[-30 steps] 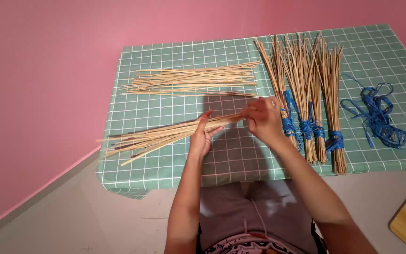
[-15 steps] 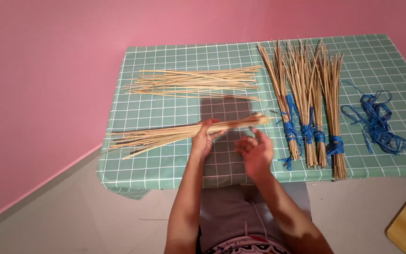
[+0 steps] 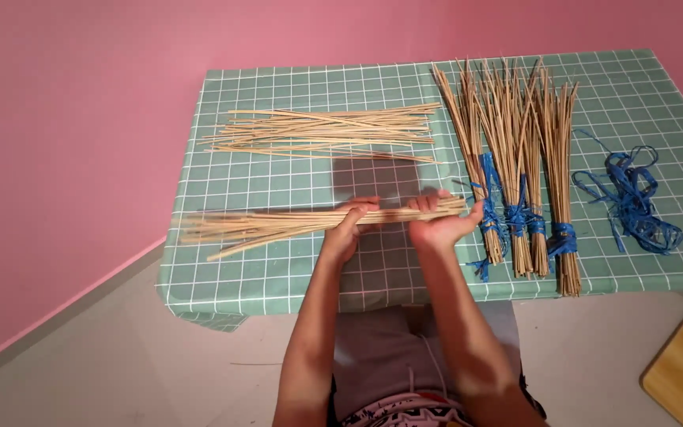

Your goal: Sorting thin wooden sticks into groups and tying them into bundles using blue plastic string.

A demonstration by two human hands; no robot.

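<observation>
Hands work together on one loose bundle of thin sticks (image 3: 310,221), held level just above the near edge of the green checked table (image 3: 278,277). The left hand (image 3: 345,229) is wrapped around the bundle's middle, while the right hand (image 3: 440,221) is clamped on its thick end, apparently to keep the butts even. Farther back on the table lies a loose pile of sticks (image 3: 326,133). Right of the bundle lie tied bundles (image 3: 519,158) bound with blue cord, and beyond them spare blue cord (image 3: 632,198).
</observation>
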